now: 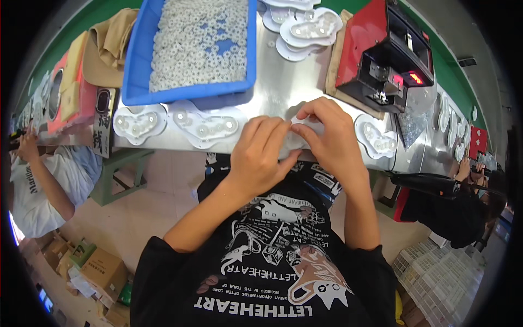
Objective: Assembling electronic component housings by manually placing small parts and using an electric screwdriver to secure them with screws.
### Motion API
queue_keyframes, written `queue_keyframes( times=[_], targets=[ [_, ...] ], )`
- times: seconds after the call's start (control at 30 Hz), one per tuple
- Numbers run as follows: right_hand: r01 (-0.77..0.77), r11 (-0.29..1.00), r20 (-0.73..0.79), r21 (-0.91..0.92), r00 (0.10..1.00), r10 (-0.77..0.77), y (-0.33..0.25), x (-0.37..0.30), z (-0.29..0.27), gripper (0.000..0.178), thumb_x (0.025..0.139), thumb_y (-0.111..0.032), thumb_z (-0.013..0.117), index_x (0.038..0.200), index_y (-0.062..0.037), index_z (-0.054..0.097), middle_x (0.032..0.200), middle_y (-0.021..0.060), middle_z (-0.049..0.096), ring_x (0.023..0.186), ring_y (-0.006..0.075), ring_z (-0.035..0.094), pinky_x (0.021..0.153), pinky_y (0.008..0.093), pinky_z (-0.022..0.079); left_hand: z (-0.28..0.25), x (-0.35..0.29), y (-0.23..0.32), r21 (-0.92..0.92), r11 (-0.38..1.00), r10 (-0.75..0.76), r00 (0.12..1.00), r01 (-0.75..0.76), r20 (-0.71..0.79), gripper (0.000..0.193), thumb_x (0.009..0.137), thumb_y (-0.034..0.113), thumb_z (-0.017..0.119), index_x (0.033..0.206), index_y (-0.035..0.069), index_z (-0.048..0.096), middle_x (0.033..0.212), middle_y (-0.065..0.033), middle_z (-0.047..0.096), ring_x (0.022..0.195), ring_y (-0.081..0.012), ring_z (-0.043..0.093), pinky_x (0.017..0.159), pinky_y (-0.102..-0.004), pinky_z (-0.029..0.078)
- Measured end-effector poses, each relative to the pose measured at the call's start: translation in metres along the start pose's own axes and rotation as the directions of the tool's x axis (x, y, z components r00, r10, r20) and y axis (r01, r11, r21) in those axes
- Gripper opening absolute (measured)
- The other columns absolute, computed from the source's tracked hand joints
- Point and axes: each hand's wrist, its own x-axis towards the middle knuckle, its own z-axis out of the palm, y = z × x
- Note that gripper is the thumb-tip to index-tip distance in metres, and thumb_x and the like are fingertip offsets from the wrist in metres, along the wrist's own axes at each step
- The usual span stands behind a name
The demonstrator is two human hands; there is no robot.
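Note:
At the bench's front edge, both my hands are closed around a white plastic part (295,140), which is mostly covered by my fingers. My left hand (262,148) grips its left side with bent fingers, thumb underneath. My right hand (330,131) is on the other side, index finger and thumb brought together over the top; whether a small piece is between them cannot be seen. Left of my hands lie two curved white plastic housings (205,129) (139,125) with round gears in them. Another such housing (376,137) lies to the right.
A blue bin (131,82) full of small white gears stands at the back left. Back right, a red and black machine (364,46) with a lit display sits on a board. Stacked white housings (311,27) are between them. A phone (103,117) and cap (103,71) lie left. Co-workers sit on both sides.

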Motion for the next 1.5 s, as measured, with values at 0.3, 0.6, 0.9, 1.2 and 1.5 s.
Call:
queue_keyframes(
  times=[0.3, 0.6, 0.9, 1.2, 1.5],
  targets=[
    [0.478, 0.780, 0.069, -0.405, 0.866, -0.495, -0.063, 0.161, 0.031, 0.019, 0.082, -0.002, 0.072, 0.101, -0.0020, 0.073, 0.103, 0.0174, 0.073, 0.095, 0.0327, 0.073, 0.080, 0.0419, 0.059, 0.004, 0.003, 0.001, 0.015, 0.999, 0.037, 0.999, -0.037, 0.014, 0.056, 0.073, 0.019, 0.084, 0.120, -0.004, 0.064, 0.114, -0.0150, 0.065, 0.105, -0.0360, 0.061, 0.091, -0.0419, 0.053],
    [0.443, 0.745, 0.419, -0.499, 0.876, -0.239, -0.075, 0.196, 0.073, 0.011, 0.076, -0.002, 0.073, 0.086, -0.0028, 0.078, 0.097, 0.0183, 0.074, 0.089, 0.0340, 0.076, 0.074, 0.0435, 0.063, 0.001, 0.004, 0.000, 0.018, 0.999, 0.035, 0.999, -0.036, 0.022, 0.058, 0.071, 0.015, 0.087, 0.121, -0.004, 0.064, 0.115, -0.0157, 0.065, 0.106, -0.0364, 0.061, 0.091, -0.0426, 0.053],
    [0.344, 0.799, 0.316, -0.494, 0.927, -0.204, -0.063, 0.193, 0.087, 0.020, 0.084, -0.007, 0.070, 0.101, -0.0091, 0.080, 0.099, 0.0109, 0.078, 0.095, 0.0299, 0.077, 0.077, 0.0414, 0.062, -0.147, 0.088, 0.061, 0.034, 0.978, 0.204, 0.977, -0.207, 0.059, 0.012, 0.075, -0.002, 0.076, 0.086, 0.002, 0.070, 0.084, -0.0101, 0.068, 0.072, -0.0268, 0.064, 0.069, -0.0358, 0.053],
    [0.323, 0.947, -0.266, -0.001, 0.913, -0.311, -0.075, 0.157, 0.111, 0.027, 0.093, -0.015, 0.061, 0.117, -0.0052, 0.069, 0.127, 0.0189, 0.068, 0.119, 0.0396, 0.063, 0.097, 0.0465, 0.053, 0.032, 0.346, -0.087, 0.553, 0.746, -0.226, 0.640, -0.371, 0.734, 0.049, 0.092, 0.035, 0.063, 0.125, 0.000, 0.068, 0.118, -0.0249, 0.073, 0.108, -0.0395, 0.071, 0.092, -0.0490, 0.057],
    [0.342, 0.930, -0.224, -0.134, 0.904, -0.365, -0.048, 0.055, 0.028, 0.025, 0.078, 0.008, 0.059, 0.100, 0.0001, 0.069, 0.097, 0.0169, 0.066, 0.095, 0.0360, 0.064, 0.083, 0.0465, 0.053, 0.057, 0.328, -0.076, 0.515, 0.783, -0.279, 0.543, -0.349, 0.792, 0.034, 0.091, 0.022, 0.064, 0.116, -0.001, 0.071, 0.121, -0.0249, 0.068, 0.112, -0.0327, 0.068, 0.092, -0.0430, 0.056]
  ],
)
